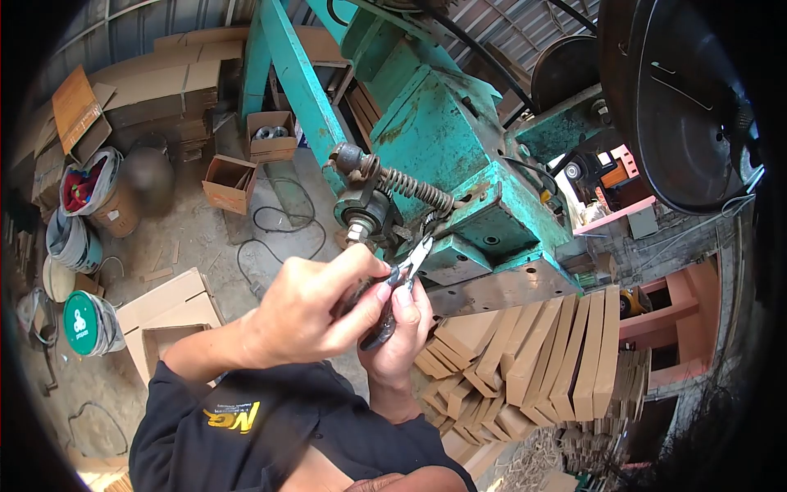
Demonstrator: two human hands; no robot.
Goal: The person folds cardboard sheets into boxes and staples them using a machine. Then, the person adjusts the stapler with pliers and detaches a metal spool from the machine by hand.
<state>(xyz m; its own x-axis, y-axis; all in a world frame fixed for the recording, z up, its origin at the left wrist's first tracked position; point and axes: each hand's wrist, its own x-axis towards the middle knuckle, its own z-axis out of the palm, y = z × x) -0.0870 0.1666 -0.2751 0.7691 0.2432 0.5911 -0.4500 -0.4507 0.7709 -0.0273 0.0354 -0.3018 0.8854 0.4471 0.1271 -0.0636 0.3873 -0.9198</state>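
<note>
A pair of pliers (416, 257) with dark handles and bright metal jaws is held between my two hands, the jaws angled up towards the machine. My left hand (316, 307) comes from the left side, its thumb and fingers closed about the handles near the pivot. My right hand (403, 321) is closed on the pliers from the other side, thumb close by the pivot. The tips overlap the area below a coil spring (416, 185), which stretches between a rusty rod end (348, 156) and the teal machine (459, 135). A threaded bolt with nuts (359, 228) stands just left of the jaws.
Stacked folded cardboard (525, 353) lies below the machine at right. A large dark wheel (680, 107) overhangs the upper right. At left are a green-lidded bucket (80, 321), an open carton (229, 184) and a black cable (283, 225) on the floor.
</note>
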